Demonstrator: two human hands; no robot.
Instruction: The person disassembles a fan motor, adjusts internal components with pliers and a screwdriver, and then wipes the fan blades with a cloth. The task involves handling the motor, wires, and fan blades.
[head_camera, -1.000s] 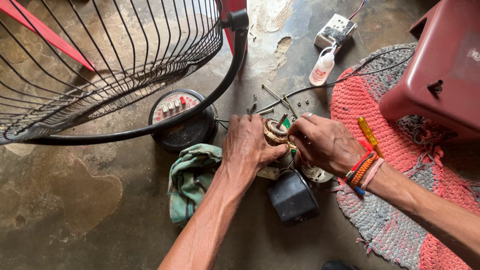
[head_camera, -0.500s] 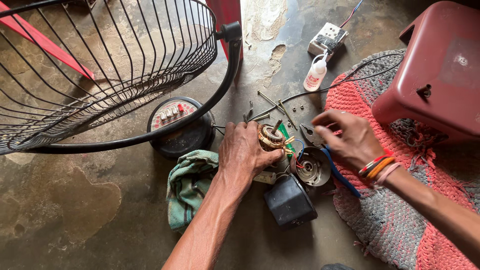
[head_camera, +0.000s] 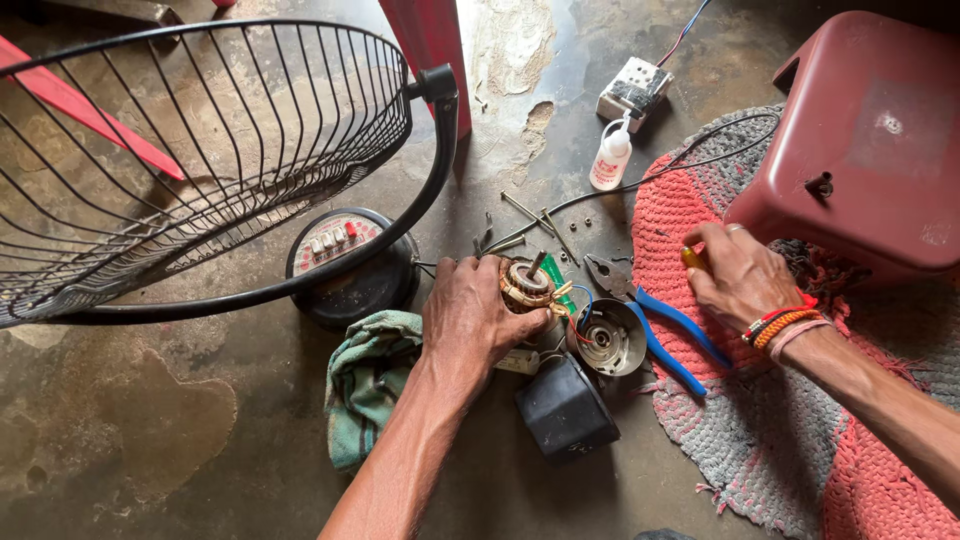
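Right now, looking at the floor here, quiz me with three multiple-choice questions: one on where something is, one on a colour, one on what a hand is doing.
1. Where do the pliers lie?
A. Between the motor and the right hand
B. Inside the fan guard
C. On top of the stool

2. What colour are the pliers' handles?
A. Green
B. Blue
C. Black

3. What is the left hand doing?
A. Resting flat on the rag
B. Lifting the glue bottle
C. Gripping the motor

Answers:
1. A, they lie at the rug's edge, right of the motor and left of the right hand.
2. B, both handles are blue.
3. C, its fingers wrap the copper-wound motor on the floor.
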